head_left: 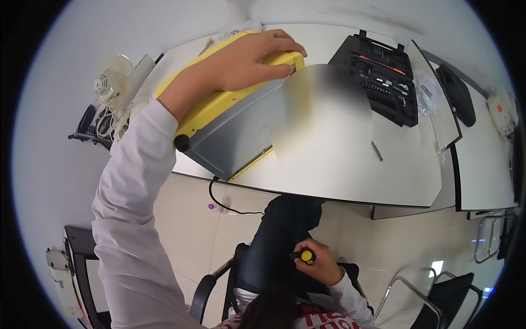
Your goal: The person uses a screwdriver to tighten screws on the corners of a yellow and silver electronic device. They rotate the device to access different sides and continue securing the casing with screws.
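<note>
A yellow box-shaped appliance (211, 107) with a grey metal panel (235, 129) stands tilted on the left part of the table, a round black foot (182, 143) at its near corner. My left hand (252, 60) is closed over its upper yellow edge, thumb on the near side and fingers wrapped over the far corner. Low over my lap, my right hand (320, 262) grips what looks like a screwdriver (307, 256), black with a round yellow end; its shaft is hidden. A blurred patch covers the appliance's right side.
An opened black tool case (383, 82) lies on the white table (329, 183) at the far right. A slim dark metal piece (377, 151) is nearer. A black cord (233, 210) hangs off the front edge. A white fan (112, 79) stands left; a black chair (444, 301) is at lower right.
</note>
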`<action>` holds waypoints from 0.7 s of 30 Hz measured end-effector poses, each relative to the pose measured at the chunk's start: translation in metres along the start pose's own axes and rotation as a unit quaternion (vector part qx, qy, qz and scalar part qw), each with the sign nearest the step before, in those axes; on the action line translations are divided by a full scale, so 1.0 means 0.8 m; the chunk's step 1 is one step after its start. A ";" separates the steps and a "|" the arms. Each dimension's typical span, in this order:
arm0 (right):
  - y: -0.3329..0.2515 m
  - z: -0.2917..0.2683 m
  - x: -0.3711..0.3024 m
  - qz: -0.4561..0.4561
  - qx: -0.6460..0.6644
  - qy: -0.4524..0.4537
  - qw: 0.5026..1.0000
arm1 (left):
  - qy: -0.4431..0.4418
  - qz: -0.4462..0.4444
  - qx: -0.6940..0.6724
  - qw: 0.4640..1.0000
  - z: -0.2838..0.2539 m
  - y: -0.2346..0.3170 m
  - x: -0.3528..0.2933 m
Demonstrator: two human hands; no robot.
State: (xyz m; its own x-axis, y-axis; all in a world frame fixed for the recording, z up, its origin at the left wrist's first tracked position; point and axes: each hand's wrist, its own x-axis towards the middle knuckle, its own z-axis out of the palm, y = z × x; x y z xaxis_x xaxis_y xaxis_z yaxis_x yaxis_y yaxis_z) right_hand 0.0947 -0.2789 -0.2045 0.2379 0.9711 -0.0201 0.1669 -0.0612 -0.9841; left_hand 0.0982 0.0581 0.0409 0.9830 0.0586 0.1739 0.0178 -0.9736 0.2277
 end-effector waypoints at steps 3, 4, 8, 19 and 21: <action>0.001 -0.002 -0.002 -0.004 0.005 0.007 1.000 | -0.014 -0.015 0.033 0.999 -0.004 0.008 0.001; -0.001 -0.002 -0.002 -0.004 0.009 0.010 1.000 | -0.017 -0.008 0.049 0.999 -0.005 0.008 0.002; -0.008 -0.004 -0.004 -0.019 0.014 0.022 0.999 | -0.036 -0.007 0.070 0.997 -0.007 0.009 0.001; -0.009 -0.008 -0.010 -0.047 0.031 0.035 0.998 | 0.025 -0.055 0.114 0.992 -0.009 0.040 -0.007; -0.008 -0.009 -0.011 -0.048 0.032 0.036 0.998 | 0.023 -0.101 0.111 0.988 -0.010 0.049 -0.007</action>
State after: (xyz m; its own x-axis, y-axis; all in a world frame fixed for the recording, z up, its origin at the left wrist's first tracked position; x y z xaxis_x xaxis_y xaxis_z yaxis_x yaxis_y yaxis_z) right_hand 0.0985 -0.2889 -0.1965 0.2915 0.9528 0.0845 0.1313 0.0477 -0.9902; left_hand 0.0918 0.0217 0.0568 0.9459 0.2620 0.1914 0.2578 -0.9651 0.0466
